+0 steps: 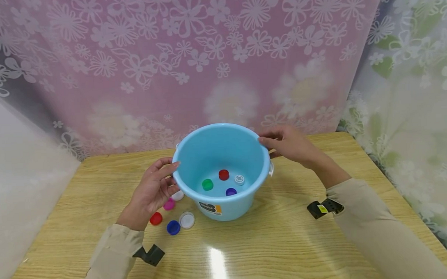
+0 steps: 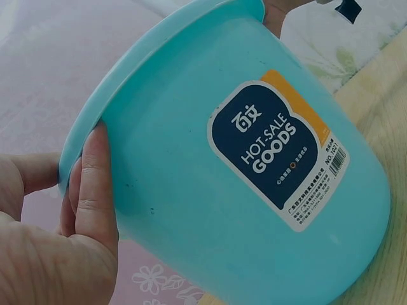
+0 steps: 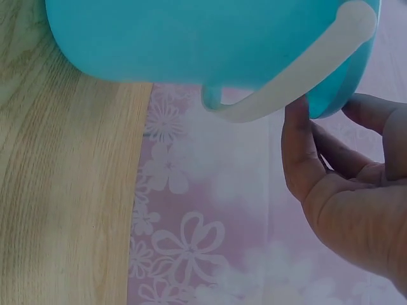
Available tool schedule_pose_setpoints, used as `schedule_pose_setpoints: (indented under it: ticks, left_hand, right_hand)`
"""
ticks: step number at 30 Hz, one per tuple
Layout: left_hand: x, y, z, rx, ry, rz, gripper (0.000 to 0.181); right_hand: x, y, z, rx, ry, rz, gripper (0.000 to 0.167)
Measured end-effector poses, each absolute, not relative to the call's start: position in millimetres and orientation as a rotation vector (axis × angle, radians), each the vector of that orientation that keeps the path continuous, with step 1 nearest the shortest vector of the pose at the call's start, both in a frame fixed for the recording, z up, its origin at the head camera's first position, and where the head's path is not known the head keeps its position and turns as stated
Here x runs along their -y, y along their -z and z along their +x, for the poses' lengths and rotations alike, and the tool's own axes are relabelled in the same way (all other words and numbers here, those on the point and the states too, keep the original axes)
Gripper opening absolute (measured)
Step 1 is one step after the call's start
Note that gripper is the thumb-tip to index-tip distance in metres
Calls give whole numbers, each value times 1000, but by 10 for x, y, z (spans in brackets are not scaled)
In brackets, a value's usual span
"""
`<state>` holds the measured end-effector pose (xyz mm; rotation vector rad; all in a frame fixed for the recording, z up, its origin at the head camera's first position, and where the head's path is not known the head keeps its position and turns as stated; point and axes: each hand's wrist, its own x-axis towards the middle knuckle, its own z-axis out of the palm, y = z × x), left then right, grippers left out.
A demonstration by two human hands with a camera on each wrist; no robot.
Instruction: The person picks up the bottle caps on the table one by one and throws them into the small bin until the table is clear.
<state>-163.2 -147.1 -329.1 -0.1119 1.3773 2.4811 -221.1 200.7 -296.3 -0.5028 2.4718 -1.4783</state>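
A light blue plastic bucket (image 1: 220,203) stands on the wooden table, gripped at its rim by both hands. My left hand (image 1: 155,189) pinches the left rim, thumb on top and fingers beneath the lip. On the far right side my right hand (image 1: 288,143) holds the rim between thumb and fingers. Inside the bucket lie a green cap (image 1: 207,184), a red cap (image 1: 223,175), a white cap (image 1: 239,180) and a purple cap (image 1: 231,191). The left wrist view shows the bucket's label (image 2: 273,152); the right wrist view shows its white handle (image 3: 299,73).
Left of the bucket, several caps lie on the table (image 1: 279,244): a red cap (image 1: 156,218), a blue cap (image 1: 173,227), a clear-white cap (image 1: 187,220), a pink cap (image 1: 169,204) and a white cap (image 1: 178,195). A flowered pink curtain (image 1: 206,66) hangs behind.
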Motion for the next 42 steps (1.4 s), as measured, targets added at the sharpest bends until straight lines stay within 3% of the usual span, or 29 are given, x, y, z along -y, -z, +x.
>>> schedule_pose_setpoints:
  ticks: [26,42]
  left_hand:
    - [1465,3279,-1638,-1392,-2467,-108,28]
    - [1486,3302,-1670,-1439,-2455,-92,31]
  right_hand:
    - [-2102,2978,-2197,-1863,1816,-268,50]
    - [-2071,2997,-2164,-1787,1879,-217,45]
